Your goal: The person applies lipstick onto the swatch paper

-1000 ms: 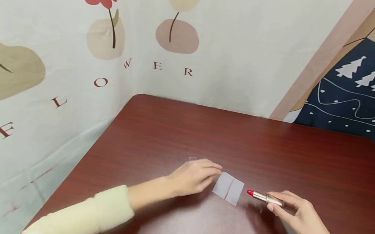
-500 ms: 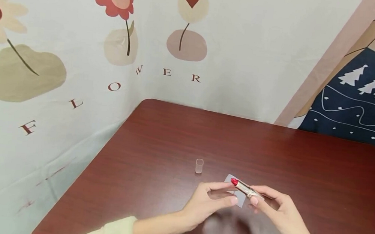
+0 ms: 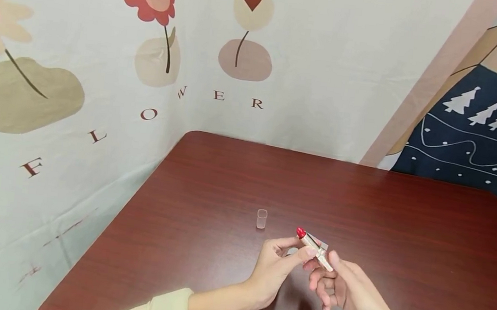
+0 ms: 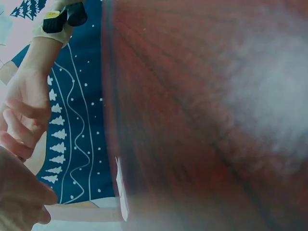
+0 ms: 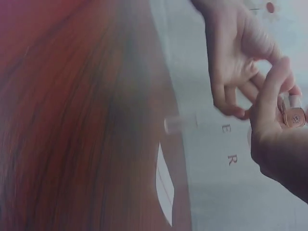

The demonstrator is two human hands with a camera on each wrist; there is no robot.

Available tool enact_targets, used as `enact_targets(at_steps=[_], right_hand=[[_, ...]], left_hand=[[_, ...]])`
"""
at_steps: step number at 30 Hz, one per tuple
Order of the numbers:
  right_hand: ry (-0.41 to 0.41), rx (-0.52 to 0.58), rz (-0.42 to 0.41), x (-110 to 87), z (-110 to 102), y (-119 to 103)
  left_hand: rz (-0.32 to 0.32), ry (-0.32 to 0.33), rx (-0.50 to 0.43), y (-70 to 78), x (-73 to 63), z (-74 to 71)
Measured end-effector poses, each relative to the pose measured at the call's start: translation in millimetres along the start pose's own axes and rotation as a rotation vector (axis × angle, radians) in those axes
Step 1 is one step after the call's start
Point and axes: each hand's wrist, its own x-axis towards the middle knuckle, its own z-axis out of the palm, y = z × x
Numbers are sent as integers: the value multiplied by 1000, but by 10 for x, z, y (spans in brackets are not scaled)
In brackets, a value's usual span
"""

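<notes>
Between its thumb and fingers my left hand [image 3: 271, 269] pinches a lipstick [image 3: 319, 254], whose red tip points up and left. My right hand [image 3: 354, 290] is at the lower end of the lipstick, thumb on one side of the base and fingertips on the other. Its remaining fingers are loosely bent. In the right wrist view the base end of the lipstick [image 5: 294, 117] faces the camera. A small white paper [image 3: 322, 243] lies beneath, mostly covered by the hands. In the left wrist view the lipstick is hidden.
A clear cap [image 3: 261, 219] stands on the dark red wooden table [image 3: 209, 186], left of the paper. Printed cloth with flowers and letters [image 3: 318, 82] hangs behind the table's far and left edges.
The right hand has brought the lipstick left, above the paper, turning its tip upward. The left hand has left the paper's edge and taken hold of the tube; the right hand's grip has loosened.
</notes>
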Motion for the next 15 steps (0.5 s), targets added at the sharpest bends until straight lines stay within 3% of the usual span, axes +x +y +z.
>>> enact_targets(at_steps=[3, 5, 9, 13, 15], right_hand=[[-28, 108, 17, 21, 11, -2], [-3, 110, 12, 32, 10, -2], [70, -5, -7, 49, 1, -3], [162, -149, -31, 32, 0, -22], [184, -169, -32, 22, 4, -43]], left_hand=[[5, 24, -1, 29, 10, 13], [-3, 53, 6, 50, 12, 29], [-34, 104, 7, 93, 12, 61], [-69, 119, -20, 116, 19, 91], [-89, 119, -34, 112, 26, 105]])
